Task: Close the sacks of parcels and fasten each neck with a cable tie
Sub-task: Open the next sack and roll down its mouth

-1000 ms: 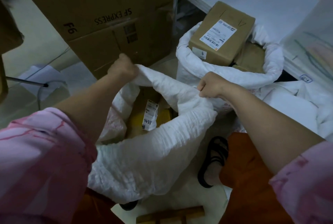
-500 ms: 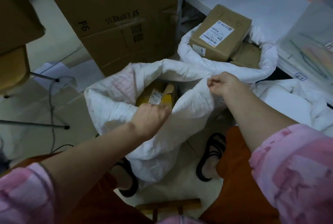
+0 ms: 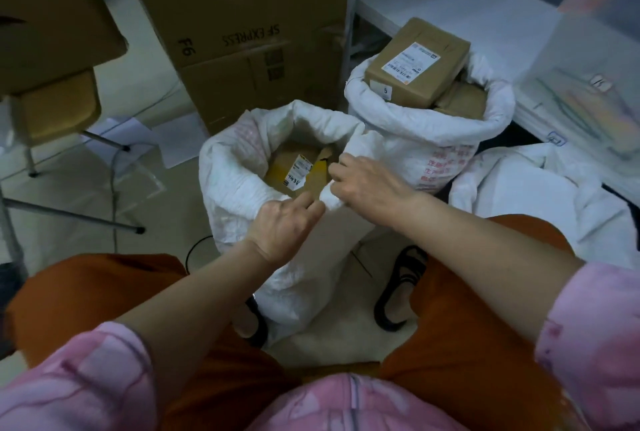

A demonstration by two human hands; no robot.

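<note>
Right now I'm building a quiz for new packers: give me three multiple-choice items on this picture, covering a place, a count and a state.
1. Where is the parcel marked 5?
A. on the floor
B. atop the far sack
C. on the chair

2. How many hands hold the near sack's rim?
A. none
B. one
C. two

3. The near sack's neck is:
A. open
B. tied
C. taped

Key: B, the parcel marked 5 sits atop the far sack. C, the left hand and right hand both pinch the near sack. A, the yellow parcel shows inside.
</note>
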